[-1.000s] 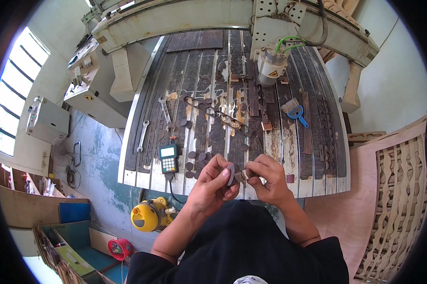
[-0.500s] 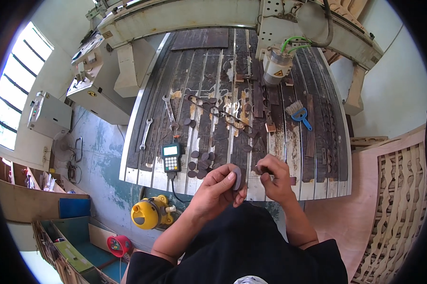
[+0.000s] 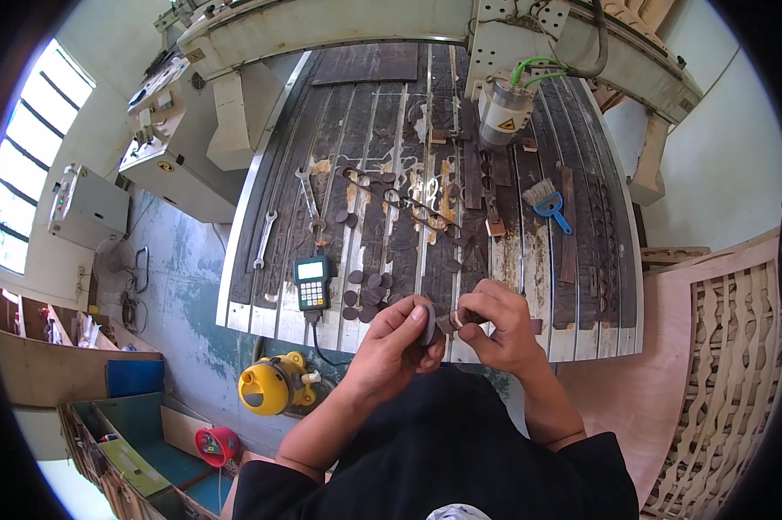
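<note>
Near the front edge of the machine bed, my left hand (image 3: 398,336) pinches a dark round wooden disc (image 3: 429,324) on edge between thumb and fingers. My right hand (image 3: 501,329) is closed on a small dark piece (image 3: 446,324); most of it hides in the fingers, and its kind cannot be made out. That piece is close beside the disc; whether they touch I cannot tell. Several similar dark discs (image 3: 373,295) lie in a loose group beyond my left hand. A handheld keypad controller (image 3: 312,284) with a small screen rests left of them.
Two wrenches (image 3: 268,240) lie on the slatted bed (image 3: 347,334) at the left. A blue-handled brush (image 3: 549,206) lies to the right. Over the far side hangs a spindle head (image 3: 505,113) under a gantry (image 3: 339,33). A yellow canister machine (image 3: 267,386) stands on the floor.
My right hand has moved left toward my left hand, bringing the small dark piece up beside the disc. My left hand still holds the disc and has shifted slightly left.
</note>
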Demonstrator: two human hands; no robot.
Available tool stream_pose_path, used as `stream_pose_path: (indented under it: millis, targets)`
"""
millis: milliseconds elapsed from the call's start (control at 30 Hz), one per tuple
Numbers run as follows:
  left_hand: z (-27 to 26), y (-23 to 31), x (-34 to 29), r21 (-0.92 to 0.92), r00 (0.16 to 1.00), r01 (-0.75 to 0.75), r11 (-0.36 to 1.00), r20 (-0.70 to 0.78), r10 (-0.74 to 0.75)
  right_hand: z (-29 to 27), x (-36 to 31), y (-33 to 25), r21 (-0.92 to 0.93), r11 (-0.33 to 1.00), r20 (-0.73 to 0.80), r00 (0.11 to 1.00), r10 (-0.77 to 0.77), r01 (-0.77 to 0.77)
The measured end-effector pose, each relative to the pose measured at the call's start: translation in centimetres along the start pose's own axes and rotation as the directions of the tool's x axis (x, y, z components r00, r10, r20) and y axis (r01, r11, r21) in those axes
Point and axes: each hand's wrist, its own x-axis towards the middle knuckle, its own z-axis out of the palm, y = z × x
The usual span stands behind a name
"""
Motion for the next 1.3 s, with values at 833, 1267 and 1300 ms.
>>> stream_pose_path:
  millis: [833,1267,1300]
  targets:
    - [-0.8,-0.4,0.6,0.069,0.998,-0.047,0.997,-0.049,0.051,2.7,-4.4,5.7,0.193,0.939,-0.194,0.927,0.321,-0.284]
    - [-0.5,-0.9,0.6,0.364,0.987,-0.126,0.923,-0.046,0.153,1.0,0.3,-1.7,0.395,0.89,-0.065,0.959,0.275,-0.228]
    - [-0.5,-0.9,0.5,0.364,0.987,-0.127,0.923,-0.046,0.154,1.1,0.4,-1.6,0.393,0.894,-0.08,0.96,0.267,-0.215]
